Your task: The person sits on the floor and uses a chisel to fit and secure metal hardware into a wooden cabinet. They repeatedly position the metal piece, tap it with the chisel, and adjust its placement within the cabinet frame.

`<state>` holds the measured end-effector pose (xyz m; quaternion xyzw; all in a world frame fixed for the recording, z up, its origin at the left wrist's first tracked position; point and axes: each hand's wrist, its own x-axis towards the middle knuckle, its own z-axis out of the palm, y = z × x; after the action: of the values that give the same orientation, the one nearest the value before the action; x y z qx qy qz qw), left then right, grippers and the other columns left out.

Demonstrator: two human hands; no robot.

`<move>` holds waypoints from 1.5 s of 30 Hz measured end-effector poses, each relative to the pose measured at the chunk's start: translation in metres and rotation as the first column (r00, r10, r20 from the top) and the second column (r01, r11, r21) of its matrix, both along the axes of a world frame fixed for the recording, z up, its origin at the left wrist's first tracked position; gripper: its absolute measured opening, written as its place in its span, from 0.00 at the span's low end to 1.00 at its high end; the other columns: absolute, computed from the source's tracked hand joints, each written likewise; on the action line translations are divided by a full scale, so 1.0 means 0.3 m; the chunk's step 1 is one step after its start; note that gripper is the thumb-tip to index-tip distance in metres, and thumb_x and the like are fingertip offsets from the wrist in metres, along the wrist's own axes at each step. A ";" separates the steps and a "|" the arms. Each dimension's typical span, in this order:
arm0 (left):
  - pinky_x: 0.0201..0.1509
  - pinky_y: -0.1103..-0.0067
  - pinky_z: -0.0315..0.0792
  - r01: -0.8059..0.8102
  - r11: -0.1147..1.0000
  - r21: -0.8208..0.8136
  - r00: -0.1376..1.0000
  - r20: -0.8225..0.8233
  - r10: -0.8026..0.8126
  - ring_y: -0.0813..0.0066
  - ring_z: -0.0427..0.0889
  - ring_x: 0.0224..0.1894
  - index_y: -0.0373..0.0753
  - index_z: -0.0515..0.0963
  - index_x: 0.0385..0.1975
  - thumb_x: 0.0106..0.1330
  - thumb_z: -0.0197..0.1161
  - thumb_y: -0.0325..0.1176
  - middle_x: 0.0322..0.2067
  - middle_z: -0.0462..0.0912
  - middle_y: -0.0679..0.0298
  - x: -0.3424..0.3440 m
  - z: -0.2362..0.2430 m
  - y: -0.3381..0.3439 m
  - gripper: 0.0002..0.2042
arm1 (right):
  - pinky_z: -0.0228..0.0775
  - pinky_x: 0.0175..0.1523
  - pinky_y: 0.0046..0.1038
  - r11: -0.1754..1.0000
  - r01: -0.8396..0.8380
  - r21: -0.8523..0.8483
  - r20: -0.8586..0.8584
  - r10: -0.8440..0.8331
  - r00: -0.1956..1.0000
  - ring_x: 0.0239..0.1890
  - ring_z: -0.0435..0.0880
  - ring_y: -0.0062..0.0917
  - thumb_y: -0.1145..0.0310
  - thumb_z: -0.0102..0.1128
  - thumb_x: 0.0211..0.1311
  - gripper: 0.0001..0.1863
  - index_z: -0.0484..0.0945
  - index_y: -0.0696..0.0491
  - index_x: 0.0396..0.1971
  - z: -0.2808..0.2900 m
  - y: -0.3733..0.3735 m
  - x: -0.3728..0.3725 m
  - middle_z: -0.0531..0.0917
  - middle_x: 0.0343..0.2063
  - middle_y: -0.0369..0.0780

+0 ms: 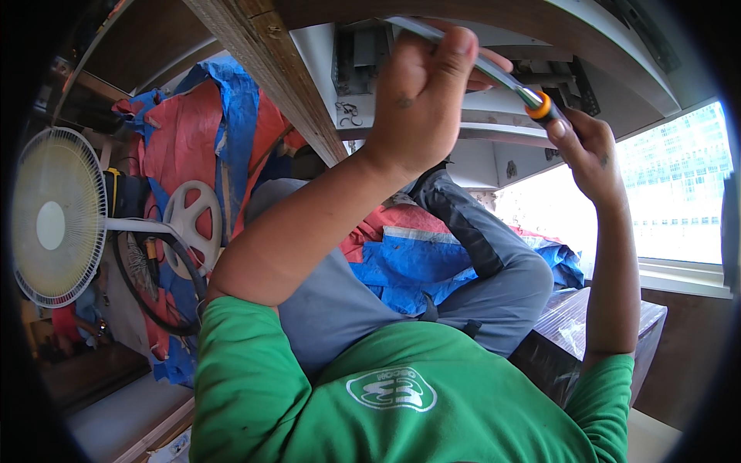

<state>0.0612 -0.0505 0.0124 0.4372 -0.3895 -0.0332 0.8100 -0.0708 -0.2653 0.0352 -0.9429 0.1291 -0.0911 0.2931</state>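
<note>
Raised at the upper right, my right hand [590,150] is closed round the black and orange handle [544,108] of a hand tool with a long metal shaft [498,75]. The frame does not show whether it is a screwdriver or a chisel. My left hand [424,100] grips the shaft farther up, thumb on the near side and fingers behind. The shaft slants up and left toward the underside of a wooden cabinet frame [502,19]. Its tip is hard to make out there.
A wooden post [270,69] slants down left of my left hand. A white fan [58,216] stands at the left by a grey wheel-shaped part [191,228]. Red and blue tarpaulin [409,258] lies under my crossed legs. A plastic-wrapped box [556,339] sits below my right forearm.
</note>
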 end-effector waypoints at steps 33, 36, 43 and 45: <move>0.48 0.78 0.78 -0.010 0.990 0.141 0.996 0.088 -0.002 0.68 0.88 0.47 0.38 0.70 0.47 0.81 0.49 0.46 0.38 0.85 0.58 0.012 -0.019 0.049 0.15 | 0.62 0.30 0.26 0.976 -0.114 0.186 0.193 0.077 0.978 0.25 0.74 0.21 0.32 0.62 0.63 0.38 0.83 0.61 0.34 -0.071 0.098 -0.025 0.77 0.20 0.37; 0.49 0.77 0.78 0.022 0.994 0.109 0.993 0.110 -0.034 0.68 0.88 0.47 0.38 0.71 0.47 0.81 0.49 0.45 0.38 0.85 0.58 0.010 -0.018 0.039 0.15 | 0.61 0.29 0.26 0.988 -0.078 0.134 0.151 0.057 0.987 0.24 0.72 0.20 0.33 0.60 0.65 0.36 0.82 0.60 0.33 -0.069 0.095 -0.023 0.76 0.20 0.36; 0.52 0.76 0.78 0.060 0.986 0.152 0.996 0.058 -0.070 0.68 0.88 0.46 0.36 0.72 0.46 0.81 0.50 0.44 0.38 0.84 0.58 0.024 -0.017 0.017 0.15 | 0.59 0.27 0.27 0.995 0.021 0.095 0.197 -0.039 0.980 0.21 0.72 0.22 0.29 0.60 0.62 0.40 0.84 0.60 0.29 -0.073 0.096 0.009 0.75 0.16 0.37; 0.52 0.76 0.79 0.031 0.992 0.125 0.996 0.076 -0.040 0.67 0.88 0.46 0.35 0.72 0.46 0.81 0.51 0.43 0.37 0.84 0.57 0.024 -0.021 0.015 0.15 | 0.59 0.27 0.27 0.996 0.019 0.083 0.197 -0.035 0.980 0.20 0.72 0.22 0.29 0.60 0.61 0.40 0.84 0.60 0.29 -0.077 0.098 0.011 0.75 0.16 0.37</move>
<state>0.0684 -0.0459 0.0061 0.4805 -0.4257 -0.0546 0.7648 -0.0676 -0.2359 0.0121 -0.9148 0.1154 -0.1832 0.3410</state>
